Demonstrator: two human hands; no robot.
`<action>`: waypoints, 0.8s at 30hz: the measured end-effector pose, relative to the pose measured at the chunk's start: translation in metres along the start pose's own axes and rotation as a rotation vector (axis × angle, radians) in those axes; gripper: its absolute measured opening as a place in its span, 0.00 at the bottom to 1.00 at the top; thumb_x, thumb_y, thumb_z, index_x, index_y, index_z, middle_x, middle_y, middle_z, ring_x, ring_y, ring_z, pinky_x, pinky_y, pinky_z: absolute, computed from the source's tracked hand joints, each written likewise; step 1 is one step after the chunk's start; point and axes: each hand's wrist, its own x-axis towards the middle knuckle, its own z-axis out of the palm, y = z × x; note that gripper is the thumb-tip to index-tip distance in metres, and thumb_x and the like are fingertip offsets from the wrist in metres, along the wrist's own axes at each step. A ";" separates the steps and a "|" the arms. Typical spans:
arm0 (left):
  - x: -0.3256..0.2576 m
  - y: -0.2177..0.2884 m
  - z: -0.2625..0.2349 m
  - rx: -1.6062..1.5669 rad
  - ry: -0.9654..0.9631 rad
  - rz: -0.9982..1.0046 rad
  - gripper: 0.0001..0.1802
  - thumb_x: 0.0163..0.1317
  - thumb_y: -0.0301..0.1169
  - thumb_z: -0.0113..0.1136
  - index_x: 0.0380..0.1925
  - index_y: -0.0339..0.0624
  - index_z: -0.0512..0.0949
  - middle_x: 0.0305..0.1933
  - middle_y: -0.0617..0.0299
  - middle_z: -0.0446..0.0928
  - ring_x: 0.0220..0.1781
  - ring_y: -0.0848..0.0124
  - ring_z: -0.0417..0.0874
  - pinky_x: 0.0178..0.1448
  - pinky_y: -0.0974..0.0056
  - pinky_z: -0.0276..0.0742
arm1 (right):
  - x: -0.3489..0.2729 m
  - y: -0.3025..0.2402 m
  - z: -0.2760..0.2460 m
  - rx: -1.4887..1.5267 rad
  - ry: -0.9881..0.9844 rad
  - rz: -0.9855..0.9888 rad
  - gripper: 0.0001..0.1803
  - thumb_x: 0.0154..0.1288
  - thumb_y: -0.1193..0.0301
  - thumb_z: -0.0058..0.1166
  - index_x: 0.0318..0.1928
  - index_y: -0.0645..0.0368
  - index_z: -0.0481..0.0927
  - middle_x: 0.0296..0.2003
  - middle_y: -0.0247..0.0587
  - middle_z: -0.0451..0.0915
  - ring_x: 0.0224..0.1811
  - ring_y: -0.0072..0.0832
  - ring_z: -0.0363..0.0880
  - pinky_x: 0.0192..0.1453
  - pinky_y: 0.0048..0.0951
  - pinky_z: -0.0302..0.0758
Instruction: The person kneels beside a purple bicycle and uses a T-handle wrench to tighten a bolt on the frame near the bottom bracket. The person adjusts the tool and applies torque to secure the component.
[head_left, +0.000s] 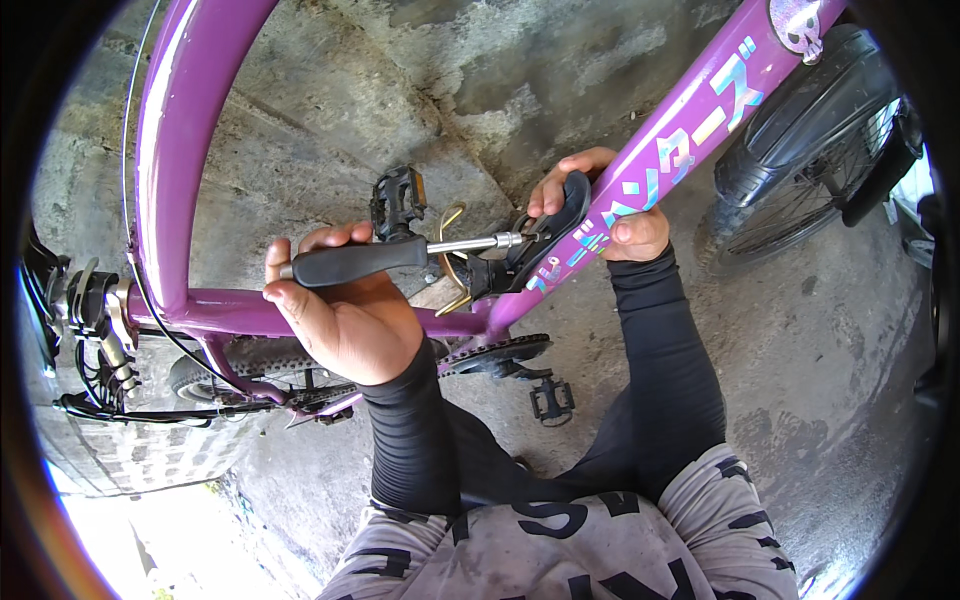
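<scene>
A screwdriver with a black handle [362, 262] and a silver shaft lies across my left hand [368, 335], which is closed around the handle. Its shaft points right, and the tip reaches a black curved plastic part [574, 208] on the bicycle's slanting purple tube [690, 135]. Whether the tip sits in a screw is too small to tell. My right hand [640, 234] wraps round that tube, thumb on the near side and fingers on the far side, pressing the plastic part against it. A gold-coloured bent wire piece [455, 285] shows beside the part's lower end.
Black pedals [398, 203] stand on both sides of the frame, by the chainring [500, 352]. At far left are the seat clamp and cables [95, 300]. A wheel with a black mudguard [810, 120] stands at right, on the stained concrete floor [800, 400].
</scene>
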 end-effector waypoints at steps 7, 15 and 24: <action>0.018 0.049 -0.018 0.785 -0.453 0.049 0.14 0.66 0.33 0.54 0.47 0.37 0.69 0.50 0.47 0.72 0.49 0.63 0.75 0.50 0.62 0.74 | -0.001 -0.001 -0.001 0.002 -0.003 0.006 0.36 0.41 0.66 0.63 0.54 0.67 0.72 0.35 0.51 0.77 0.43 0.40 0.78 0.54 0.48 0.73; 0.051 0.093 -0.013 1.322 -0.883 -0.010 0.13 0.57 0.26 0.61 0.42 0.33 0.76 0.36 0.53 0.78 0.40 0.64 0.82 0.47 0.66 0.75 | -0.002 -0.001 -0.004 -0.040 -0.039 0.020 0.36 0.46 0.61 0.63 0.57 0.61 0.70 0.36 0.50 0.76 0.45 0.43 0.76 0.54 0.46 0.71; 0.059 0.095 0.020 1.284 -0.778 -0.430 0.17 0.66 0.36 0.55 0.46 0.32 0.70 0.31 0.59 0.75 0.27 0.76 0.75 0.31 0.73 0.70 | -0.005 -0.005 0.001 -0.032 0.034 0.025 0.35 0.44 0.63 0.63 0.55 0.63 0.72 0.35 0.50 0.76 0.44 0.43 0.77 0.54 0.46 0.72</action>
